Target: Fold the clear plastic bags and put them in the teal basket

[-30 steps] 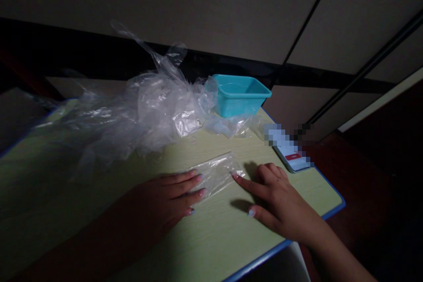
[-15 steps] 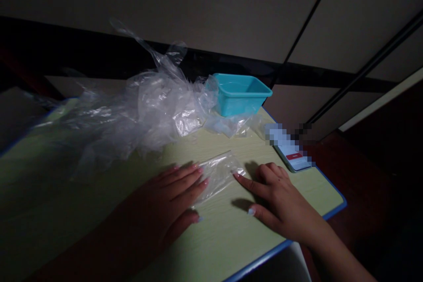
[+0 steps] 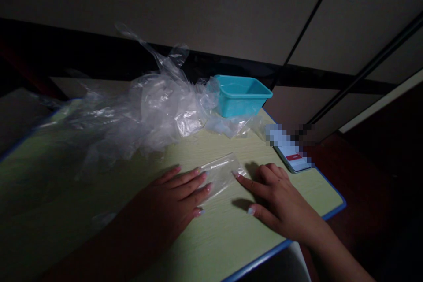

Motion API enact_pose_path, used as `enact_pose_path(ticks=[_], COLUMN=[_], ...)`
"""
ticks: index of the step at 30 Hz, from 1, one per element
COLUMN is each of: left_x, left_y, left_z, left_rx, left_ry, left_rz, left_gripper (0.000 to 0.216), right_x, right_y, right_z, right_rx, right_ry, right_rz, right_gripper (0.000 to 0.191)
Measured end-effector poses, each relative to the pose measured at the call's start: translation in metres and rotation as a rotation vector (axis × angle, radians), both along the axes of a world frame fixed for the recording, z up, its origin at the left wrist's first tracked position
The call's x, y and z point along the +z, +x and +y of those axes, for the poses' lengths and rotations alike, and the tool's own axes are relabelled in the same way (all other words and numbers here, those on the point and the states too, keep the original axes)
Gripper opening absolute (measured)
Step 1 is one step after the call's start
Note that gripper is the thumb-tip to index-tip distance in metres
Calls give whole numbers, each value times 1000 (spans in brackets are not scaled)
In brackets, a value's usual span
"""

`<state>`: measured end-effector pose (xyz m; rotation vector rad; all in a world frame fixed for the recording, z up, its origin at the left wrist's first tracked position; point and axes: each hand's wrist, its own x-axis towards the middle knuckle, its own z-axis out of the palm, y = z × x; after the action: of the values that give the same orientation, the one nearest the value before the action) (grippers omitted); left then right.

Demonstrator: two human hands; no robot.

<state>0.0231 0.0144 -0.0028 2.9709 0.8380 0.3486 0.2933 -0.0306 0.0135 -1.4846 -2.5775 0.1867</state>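
Note:
A flat, clear plastic bag [image 3: 220,172] lies on the pale green tabletop [image 3: 224,233], its surface creased and shiny. My left hand [image 3: 176,198] rests palm down with fingers stretched out, the fingertips pressing on the bag's left side. From the other side, my right hand [image 3: 276,194] touches the bag's right end with its extended index finger. The thumb of that hand points out apart from it, and the other fingers are curled. Neither hand grasps anything.
A big heap of crumpled clear plastic bags [image 3: 158,110] covers the table's back left. Beside it stands a turquoise plastic basin [image 3: 243,103], with more clear plastic at its foot. A phone [image 3: 294,158] lies near the right edge. Cabinet panels [image 3: 185,4] rise behind.
My left hand has shifted slightly and its fingers have spread a little more on the bag. My right hand stays in about the same place.

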Motion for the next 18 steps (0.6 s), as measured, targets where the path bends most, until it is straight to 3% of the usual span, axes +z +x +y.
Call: enact_pose_path(ticks=[6, 12, 18], left_x=[2, 0, -1], left_y=[1, 0, 0], left_z=[-3, -2, -3], left_rx=[18, 10, 0], left_ry=[0, 7, 17], left_rz=[25, 36, 45], left_gripper=[39, 40, 37], right_x=[0, -2, -3], right_y=[1, 1, 1], right_z=[-1, -4, -3], right_rx=[7, -56, -14], right_ry=[2, 124, 215], right_rz=[23, 120, 89], right_gripper=[56, 52, 54])
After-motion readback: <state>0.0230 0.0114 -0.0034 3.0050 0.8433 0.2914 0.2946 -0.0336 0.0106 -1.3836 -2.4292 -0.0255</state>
